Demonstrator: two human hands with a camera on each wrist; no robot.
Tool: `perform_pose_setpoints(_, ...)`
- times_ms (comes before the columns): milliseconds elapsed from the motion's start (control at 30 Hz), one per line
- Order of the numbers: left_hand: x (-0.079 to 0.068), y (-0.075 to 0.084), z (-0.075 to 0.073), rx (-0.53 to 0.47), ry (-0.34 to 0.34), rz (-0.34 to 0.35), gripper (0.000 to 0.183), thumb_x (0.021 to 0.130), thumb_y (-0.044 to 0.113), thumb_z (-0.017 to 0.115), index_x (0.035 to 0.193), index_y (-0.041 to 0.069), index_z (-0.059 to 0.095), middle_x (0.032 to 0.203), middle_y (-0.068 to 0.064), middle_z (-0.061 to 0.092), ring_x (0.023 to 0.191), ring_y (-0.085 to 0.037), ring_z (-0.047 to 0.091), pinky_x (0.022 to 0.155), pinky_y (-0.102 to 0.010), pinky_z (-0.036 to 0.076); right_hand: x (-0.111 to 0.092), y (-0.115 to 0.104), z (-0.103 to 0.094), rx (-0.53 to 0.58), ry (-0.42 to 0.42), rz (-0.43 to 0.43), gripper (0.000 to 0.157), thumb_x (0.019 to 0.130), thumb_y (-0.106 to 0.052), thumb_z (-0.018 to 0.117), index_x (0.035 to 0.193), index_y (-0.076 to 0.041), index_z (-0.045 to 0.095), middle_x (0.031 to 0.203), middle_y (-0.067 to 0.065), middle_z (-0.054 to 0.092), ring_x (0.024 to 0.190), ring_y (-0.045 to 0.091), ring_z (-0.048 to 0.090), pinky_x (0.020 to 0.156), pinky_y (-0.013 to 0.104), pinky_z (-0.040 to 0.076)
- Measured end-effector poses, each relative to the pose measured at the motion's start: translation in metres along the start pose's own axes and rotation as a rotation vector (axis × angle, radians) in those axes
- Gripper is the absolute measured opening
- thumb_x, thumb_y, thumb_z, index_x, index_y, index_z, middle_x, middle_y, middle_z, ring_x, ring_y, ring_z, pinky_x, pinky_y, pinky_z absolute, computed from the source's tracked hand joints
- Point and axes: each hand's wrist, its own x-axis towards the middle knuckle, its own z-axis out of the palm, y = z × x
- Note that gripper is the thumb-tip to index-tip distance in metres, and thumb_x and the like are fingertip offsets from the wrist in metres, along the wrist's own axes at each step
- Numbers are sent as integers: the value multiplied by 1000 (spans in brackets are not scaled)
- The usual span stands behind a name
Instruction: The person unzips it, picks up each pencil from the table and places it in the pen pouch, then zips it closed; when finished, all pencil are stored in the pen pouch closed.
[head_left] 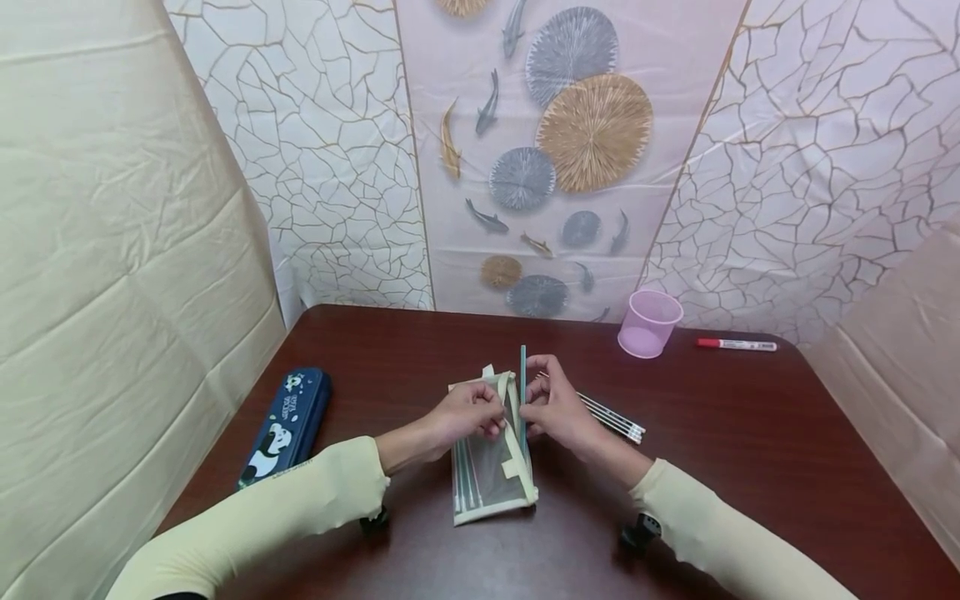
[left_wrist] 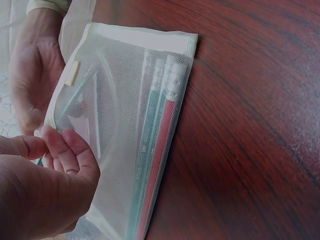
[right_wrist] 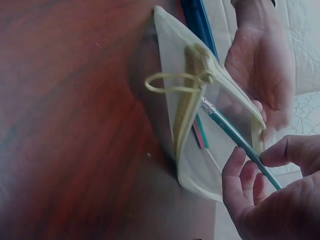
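A cream-edged mesh pouch (head_left: 489, 458) lies slanted on the dark table, its zip side parted. My left hand (head_left: 471, 410) pinches the edge of that opening. My right hand (head_left: 557, 410) holds a green pencil (right_wrist: 235, 134) between thumb and fingers. Its white eraser end reaches in at the pouch mouth in the right wrist view, while the other end points away past the fingers. Through the mesh in the left wrist view show a red pencil (left_wrist: 164, 132) and green pencils (left_wrist: 149, 125) lying along the far side. A cord loop (right_wrist: 170, 84) hangs from the zip end.
Several loose pencils (head_left: 611, 419) lie just right of my right hand. A navy panda pencil case (head_left: 288, 429) is at the left. Toward the back right stand a pink mesh cup (head_left: 649, 325) and, beside it, a red-capped marker (head_left: 738, 344). Patterned cloth hangs behind the table.
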Motion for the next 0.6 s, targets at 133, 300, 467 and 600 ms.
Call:
perform_pose_setpoints(133, 0, -1, 1, -12, 4, 2, 5, 97, 5, 60, 101, 2, 58, 83, -3, 67, 72, -10, 65, 72, -23, 60, -4, 5, 5, 21, 7, 28, 75, 83, 10, 60, 148, -11, 30, 100, 17, 57, 75, 20, 64, 64, 51, 64)
perform_pose_setpoints(300, 0, -1, 2, -21, 6, 6, 4, 99, 5, 60, 101, 2, 57, 84, -3, 67, 73, -10, 65, 72, -23, 60, -10, 11, 8, 45, -4, 40, 79, 85, 10, 62, 152, -11, 25, 98, 13, 56, 77, 20, 64, 63, 43, 64)
perform_pose_setpoints(467, -1, 0, 2, -14, 13, 3, 3, 100, 5, 60, 101, 3, 57, 83, -3, 67, 72, -10, 64, 72, -23, 59, -11, 15, 10, 43, -44, 55, 81, 86, 10, 63, 154, -11, 24, 96, 11, 56, 75, 18, 63, 63, 39, 63)
perform_pose_setpoints(600, -1, -1, 0, -15, 11, 1, 5, 98, 5, 61, 100, 2, 57, 83, -3, 67, 72, -10, 64, 72, -23, 59, -11, 17, 10, 42, -79, 61, 81, 85, 10, 62, 154, -11, 24, 97, 12, 56, 78, 18, 64, 64, 38, 63)
